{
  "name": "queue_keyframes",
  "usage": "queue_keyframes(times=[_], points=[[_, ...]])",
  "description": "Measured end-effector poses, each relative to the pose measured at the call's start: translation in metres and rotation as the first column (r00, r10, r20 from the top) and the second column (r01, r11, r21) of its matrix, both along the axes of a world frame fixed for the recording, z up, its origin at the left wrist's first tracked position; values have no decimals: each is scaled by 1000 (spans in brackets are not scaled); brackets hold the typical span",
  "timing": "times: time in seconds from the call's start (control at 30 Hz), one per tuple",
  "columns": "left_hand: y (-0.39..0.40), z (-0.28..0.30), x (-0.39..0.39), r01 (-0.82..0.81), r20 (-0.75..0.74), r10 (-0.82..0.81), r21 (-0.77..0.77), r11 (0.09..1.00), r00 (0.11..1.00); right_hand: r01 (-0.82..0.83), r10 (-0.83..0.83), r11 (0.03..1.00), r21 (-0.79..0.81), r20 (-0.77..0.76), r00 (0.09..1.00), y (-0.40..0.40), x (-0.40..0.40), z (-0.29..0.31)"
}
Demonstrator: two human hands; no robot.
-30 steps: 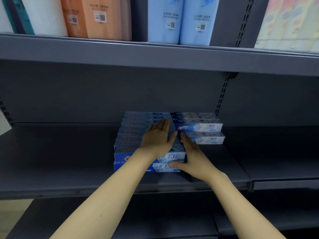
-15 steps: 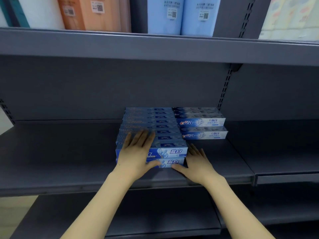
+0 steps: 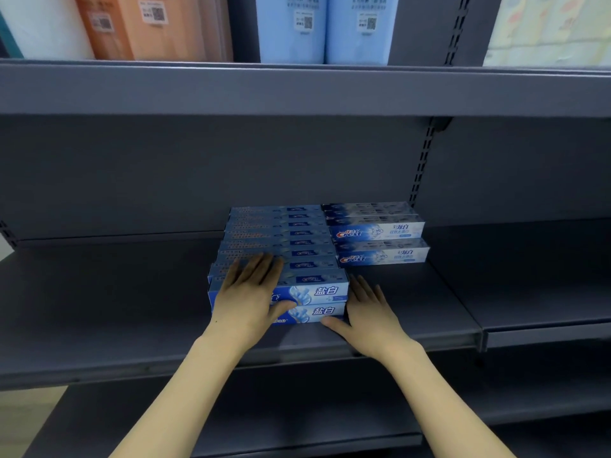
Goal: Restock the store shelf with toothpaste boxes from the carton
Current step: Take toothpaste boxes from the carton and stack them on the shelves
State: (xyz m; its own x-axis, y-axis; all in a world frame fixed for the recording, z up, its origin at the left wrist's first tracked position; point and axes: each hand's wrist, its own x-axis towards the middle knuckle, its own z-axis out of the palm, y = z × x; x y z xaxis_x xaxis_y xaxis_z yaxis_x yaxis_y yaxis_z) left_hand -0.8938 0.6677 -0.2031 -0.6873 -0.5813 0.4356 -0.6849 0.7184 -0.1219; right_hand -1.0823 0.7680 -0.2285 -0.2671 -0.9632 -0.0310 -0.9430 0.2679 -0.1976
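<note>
Toothpaste boxes under flat left hand (logo covered); right hand, fingers straight, seemingly touches their end.

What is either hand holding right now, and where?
Nothing is gripped. The left hand lies flat on the front blue toothpaste boxes; the right hand rests against their right end.

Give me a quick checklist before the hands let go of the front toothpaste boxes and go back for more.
1. Left hand lies flat on the blue toothpaste box stack: ok.
2. Right hand lies against the stack's right end: ok.
3. Front boxes sit fully on the dark grey metal shelf: ok.
4. Front faces line up: ok.
5. White-and-blue Crest boxes stand undisturbed: ok.
6. Carton stock: cannot tell, out of view.
</note>
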Motion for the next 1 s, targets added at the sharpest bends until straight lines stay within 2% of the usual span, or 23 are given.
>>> queue_keyframes(times=[0.27,0.47,0.53,0.6,0.73,0.83,0.93,1.0], points=[[-5,4,5,47,27,-46,-46,998,999,3,-2,1000,-14,37,999,0,4,0],[-4,3,4,54,11,-54,-16,998,998,-12,13,1000,-17,63,998,0,-5,16],[0,9,4,32,45,-37,103,994,998,-16,17,1000,-15,65,998,-1,-8,24],[3,16,10,-63,69,50,201,978,996,-18,19,1000,-14,70,997,-1,-10,33],[5,24,33,-210,-5,219,261,942,976,-26,28,999,-23,124,992,0,-11,48],[5,26,52,-295,12,310,340,893,951,-30,33,999,-24,137,990,-2,-9,52],[6,24,58,-307,30,327,433,847,945,-36,42,998,-43,153,987,-6,-5,53],[6,23,56,-294,20,317,436,851,948,-51,57,998,-48,142,988,-9,-2,53]])
